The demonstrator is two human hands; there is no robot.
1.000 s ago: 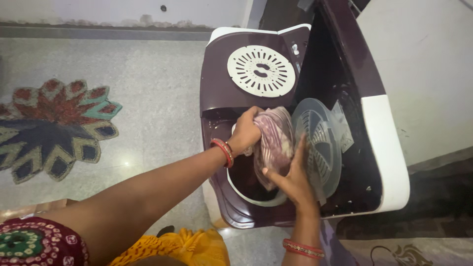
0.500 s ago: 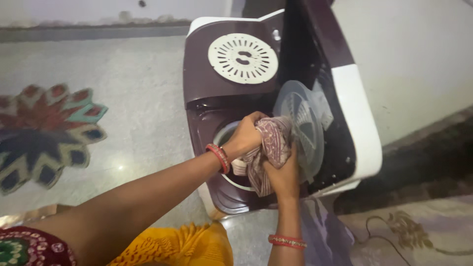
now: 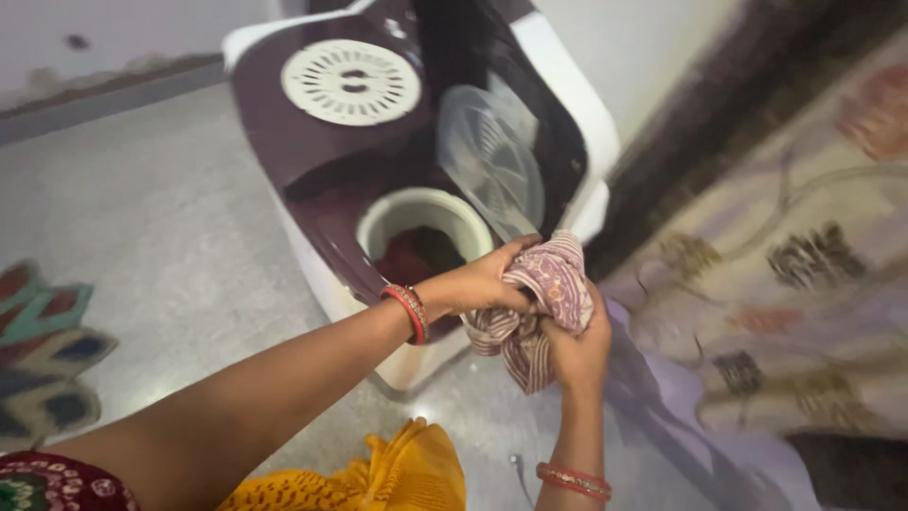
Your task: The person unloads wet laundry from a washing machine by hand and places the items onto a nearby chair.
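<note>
Left hand fingers curled tight over top of the striped pink cloth, bunched. Right hand grips it from below, fingers wrapped shut around the wad. Cloth held in air just in front of the maroon washing machine, beside its open white spin tub; clear inner lid stands raised.

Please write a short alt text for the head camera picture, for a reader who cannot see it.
Both hands, left hand and right hand, grip a bunched striped cloth beside the open tub of a maroon washing machine. Its clear inner lid stands raised.
</note>
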